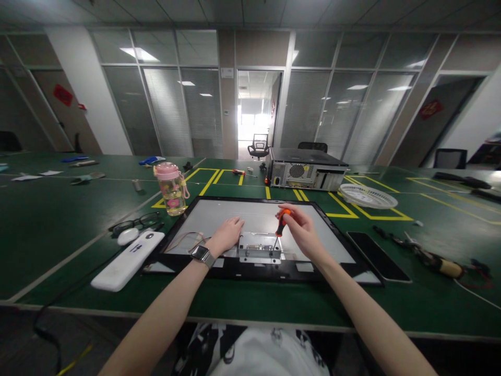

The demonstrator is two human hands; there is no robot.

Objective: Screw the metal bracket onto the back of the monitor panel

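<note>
A flat display panel (203,213) with a black frame lies on the green table before me. On its near half sits a metal bracket (254,253). My right hand (299,228) grips an orange and black screwdriver (281,223), whose shaft points down to the bracket's right end. Whether the tip sits in a screw is too small to tell. My left hand (226,235), with a watch on its wrist, lies flat on the panel, fingertips close to the bracket's left end. Thin wires (188,240) run over the panel left of that hand.
Left of the panel are a pink-lidded bottle (171,190), glasses (135,223) and a white power bank-like block (127,261). To the right lie a phone (378,256) and a cable bundle (434,258). Behind stand a computer case (305,169) and a white basket (368,196).
</note>
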